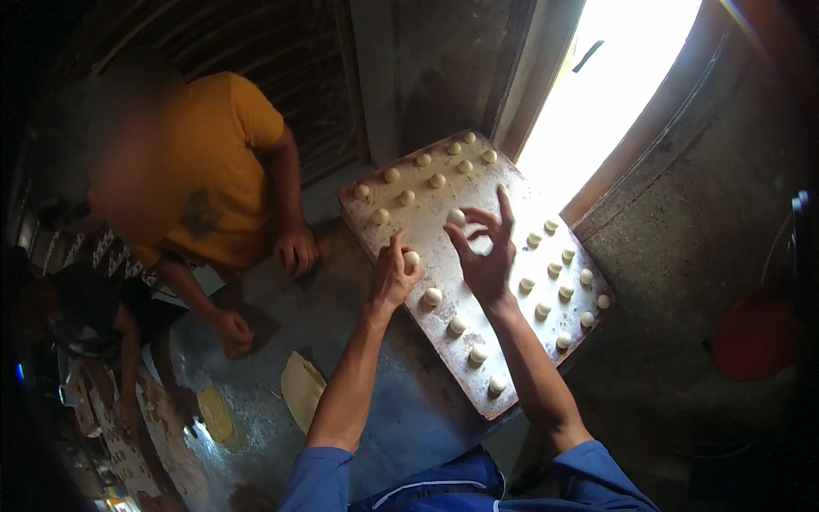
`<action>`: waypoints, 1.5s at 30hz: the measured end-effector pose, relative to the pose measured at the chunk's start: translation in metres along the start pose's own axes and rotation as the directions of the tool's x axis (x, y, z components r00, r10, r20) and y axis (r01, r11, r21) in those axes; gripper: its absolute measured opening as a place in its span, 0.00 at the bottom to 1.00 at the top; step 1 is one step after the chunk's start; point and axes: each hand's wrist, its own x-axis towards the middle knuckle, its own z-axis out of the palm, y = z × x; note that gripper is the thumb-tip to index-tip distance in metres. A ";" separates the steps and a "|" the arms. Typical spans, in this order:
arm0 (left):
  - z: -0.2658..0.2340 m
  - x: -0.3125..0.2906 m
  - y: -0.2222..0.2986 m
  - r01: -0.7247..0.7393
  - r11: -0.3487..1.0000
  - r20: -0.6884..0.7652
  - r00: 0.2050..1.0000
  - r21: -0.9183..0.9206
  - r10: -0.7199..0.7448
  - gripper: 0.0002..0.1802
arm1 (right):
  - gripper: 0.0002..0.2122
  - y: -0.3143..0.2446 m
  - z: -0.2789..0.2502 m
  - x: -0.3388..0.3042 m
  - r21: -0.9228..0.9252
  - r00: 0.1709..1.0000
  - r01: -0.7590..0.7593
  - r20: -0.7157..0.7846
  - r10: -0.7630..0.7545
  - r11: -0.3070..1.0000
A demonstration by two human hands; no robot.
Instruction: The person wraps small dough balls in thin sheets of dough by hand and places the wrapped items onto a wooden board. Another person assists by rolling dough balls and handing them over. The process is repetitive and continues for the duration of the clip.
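Note:
Pinched between the thumb and fingers of my right hand (489, 264) is a pale round dough ball (456, 218), raised over a floured board (431, 230). My left hand (395, 277) is closed around another dough ball (412, 258) at the board's left edge. Rows of similar balls stand on the board: one group at the far end, a line down the near left side including a ball (432, 297) close to my left hand, and a cluster (554, 269) on the right. Several in that cluster look flattened or dented.
The board rests on a dark table (375, 410). Left of my left forearm lies a flat dough sheet (302, 390), with a yellowish oval piece (215, 416) beyond it. A person in an orange shirt (226, 162) stands across; another person (81, 316) is farther left. Right is a red object (755, 337).

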 end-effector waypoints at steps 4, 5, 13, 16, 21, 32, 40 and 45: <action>-0.001 -0.037 0.026 -0.080 0.992 -0.095 0.991 0.093 0.089 0.51 | 0.54 0.059 0.015 -0.022 -0.609 0.785 -0.162 0.396 0.476 0.776; -0.018 -0.062 0.047 -0.057 0.986 -0.169 0.982 0.156 0.083 0.50 | 0.55 0.052 0.020 -0.036 -0.603 0.839 -0.152 0.340 0.425 0.783; -0.083 -0.404 0.085 0.740 0.670 -0.579 0.573 0.062 -0.580 0.31 | 0.30 -0.106 -0.059 -0.204 0.023 0.729 -0.463 0.579 0.365 0.886; -0.125 -0.397 0.061 0.600 0.775 -0.583 0.707 0.197 -0.400 0.27 | 0.24 -0.176 -0.053 -0.246 -0.049 0.390 -0.559 0.866 0.314 0.828; -0.143 -0.399 0.034 0.519 0.843 -0.429 0.799 0.138 -0.422 0.19 | 0.18 -0.203 0.024 -0.346 -0.122 -0.135 -0.990 0.963 0.232 -0.069; -0.135 -0.442 0.049 0.639 0.139 0.218 0.447 -0.756 -0.868 0.28 | 0.11 -0.239 0.025 -0.347 -0.113 0.306 -0.440 0.913 0.268 0.891; -0.098 -0.409 0.028 0.317 -0.598 0.657 0.549 -0.736 -0.517 0.14 | 0.08 -0.275 -0.046 -0.277 0.189 -0.041 -0.511 0.969 -0.244 0.838; -0.114 -0.435 0.052 0.677 0.003 0.446 0.487 -0.736 -0.751 0.17 | 0.10 -0.264 0.062 -0.266 0.366 0.289 -0.805 0.929 -0.230 0.467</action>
